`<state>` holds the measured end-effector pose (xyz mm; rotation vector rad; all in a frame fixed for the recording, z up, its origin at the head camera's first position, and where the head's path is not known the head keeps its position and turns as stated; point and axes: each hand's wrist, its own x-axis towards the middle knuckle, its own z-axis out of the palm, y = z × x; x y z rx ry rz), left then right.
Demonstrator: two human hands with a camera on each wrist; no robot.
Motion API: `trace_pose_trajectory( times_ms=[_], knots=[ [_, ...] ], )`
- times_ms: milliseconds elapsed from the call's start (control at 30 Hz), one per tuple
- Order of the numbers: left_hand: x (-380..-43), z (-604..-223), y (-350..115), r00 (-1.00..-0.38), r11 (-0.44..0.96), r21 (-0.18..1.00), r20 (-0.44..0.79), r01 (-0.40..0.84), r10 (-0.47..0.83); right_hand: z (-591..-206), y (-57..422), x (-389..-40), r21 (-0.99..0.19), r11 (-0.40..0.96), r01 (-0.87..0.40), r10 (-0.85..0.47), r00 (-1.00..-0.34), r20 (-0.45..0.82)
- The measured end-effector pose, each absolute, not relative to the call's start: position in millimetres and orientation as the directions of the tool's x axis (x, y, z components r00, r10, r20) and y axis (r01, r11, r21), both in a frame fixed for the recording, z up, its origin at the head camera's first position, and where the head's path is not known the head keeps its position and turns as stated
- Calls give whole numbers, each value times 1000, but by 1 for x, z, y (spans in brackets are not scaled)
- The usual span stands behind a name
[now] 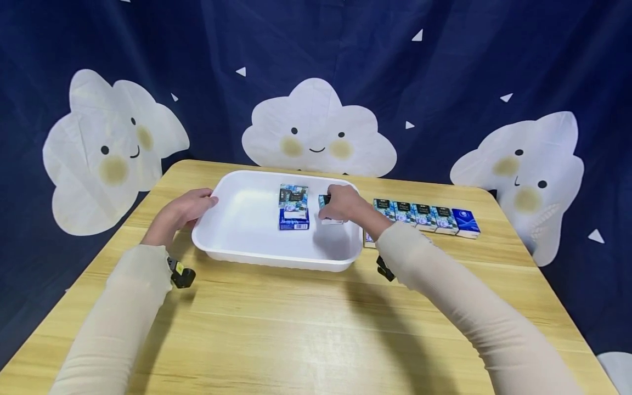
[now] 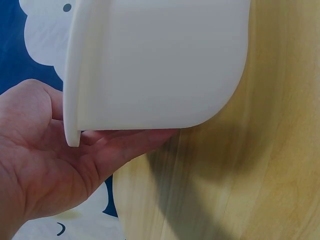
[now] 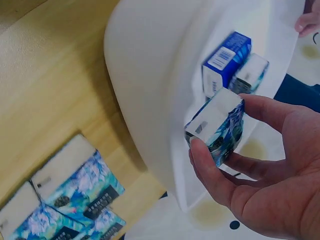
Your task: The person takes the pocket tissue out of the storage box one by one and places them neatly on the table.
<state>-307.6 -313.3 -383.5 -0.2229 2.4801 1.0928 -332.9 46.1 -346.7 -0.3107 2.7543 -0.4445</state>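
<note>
A white plastic tub [image 1: 242,230] sits on the table. My left hand [image 1: 186,207] grips its left side, fingers under the rim against the outer wall in the left wrist view. My right hand [image 1: 345,203] is above the tub's right part, pinching a small blue floral tissue pack [image 3: 220,120] between thumb and fingers. In the head view the hand covers much of that pack. Near the tub's middle, a floral tissue pack [image 1: 296,198] overlaps a plain blue pack [image 1: 294,225] with a barcode. Another floral pack shows partly behind them.
Right of the tub, several floral packs [image 1: 405,213] stand in a row with a blue pack [image 1: 466,222] at its right end. Another pack [image 1: 368,240] is partly hidden by my right arm. A dark blue cloud-print curtain [image 1: 207,99] hangs behind the wooden table [image 1: 276,329].
</note>
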Motion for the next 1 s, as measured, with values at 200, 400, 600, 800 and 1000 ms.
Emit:
trace_pose_trajectory(
  times_ms=[200, 400, 600, 800, 1000],
  knots=[
    [-308, -383, -314, -898, 678, 667, -440, -311, 21, -329, 54, -333, -357, 927, -115, -229, -928, -294],
    [-309, -383, -313, -899, 680, 666, -436, -307, 22, -312, 69, -336, -329, 938, -114, -211, -937, -277],
    [-310, -384, -313, -904, 672, 680, -426, -293, 38, -305, 95, -339, -336, 935, -114, -203, -949, -242],
    [-310, -386, -314, -903, 673, 680, -428, -292, 41, -306, 121, -339, -330, 939, -97, -181, -955, -234],
    [-310, -386, -315, -902, 675, 678, -430, -292, 42, -310, 145, -337, -316, 945, -80, -167, -951, -261]
  ],
)
